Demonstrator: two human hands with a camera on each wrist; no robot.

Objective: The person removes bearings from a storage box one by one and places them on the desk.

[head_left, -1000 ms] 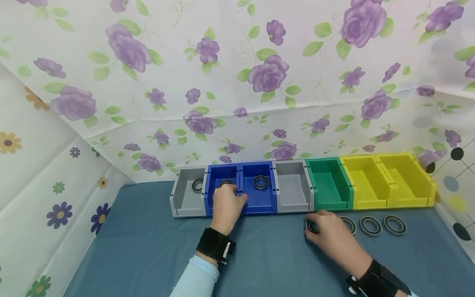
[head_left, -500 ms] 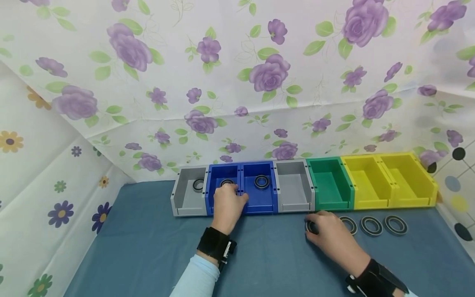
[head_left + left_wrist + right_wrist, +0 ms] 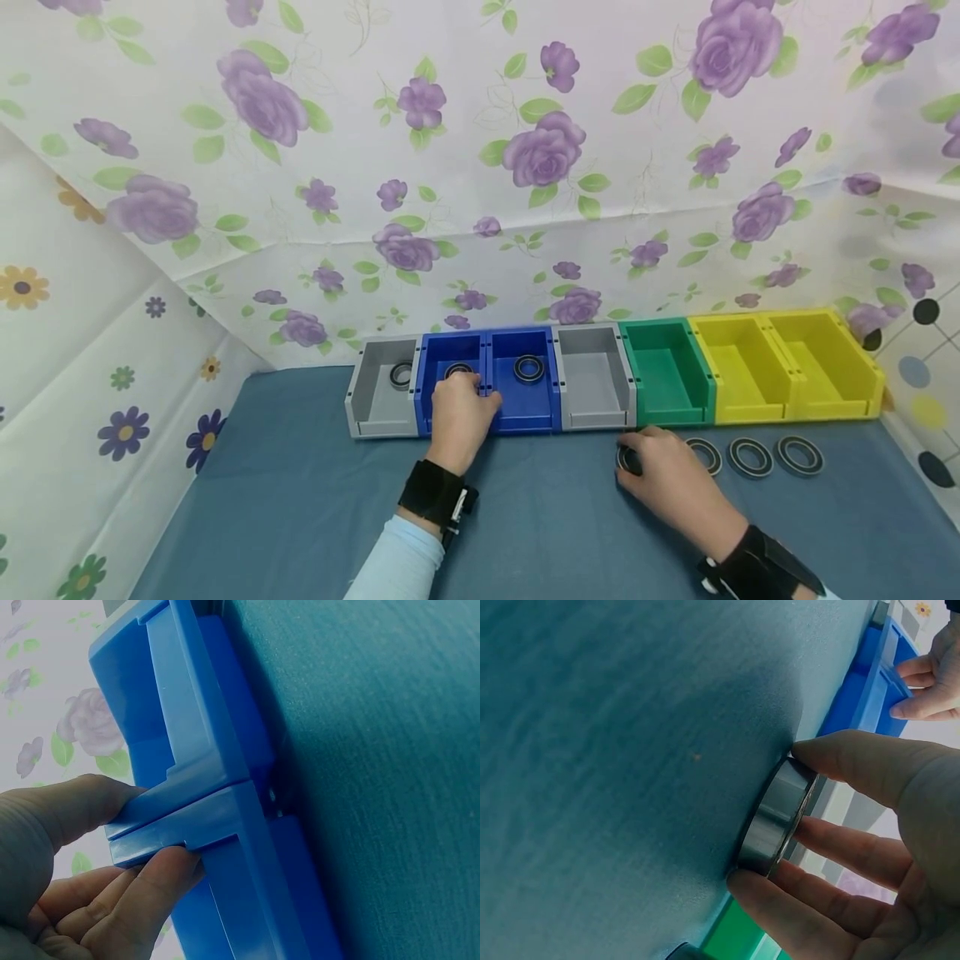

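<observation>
My left hand (image 3: 460,417) pinches the double wall between the left blue bin (image 3: 452,343) and the right blue bin (image 3: 525,406). In the left wrist view the thumb lies on one side of that wall and the fingers on the other. A ball bearing (image 3: 458,366) shows past the fingertips in the left blue bin; another bearing (image 3: 518,369) lies in the right one. On the cloth before the bins, my right hand (image 3: 671,475) holds a bearing (image 3: 776,821) by its shiny outer rim, thumb at one side and fingers at the other.
Several bearings lie right of my right hand, including a large bearing (image 3: 750,474) and the rightmost bearing (image 3: 799,472). The left grey bin (image 3: 378,408) holds a bearing. Another grey bin (image 3: 596,392), a green bin (image 3: 667,379) and two yellow bins (image 3: 825,375) continue the row against a flowered backdrop.
</observation>
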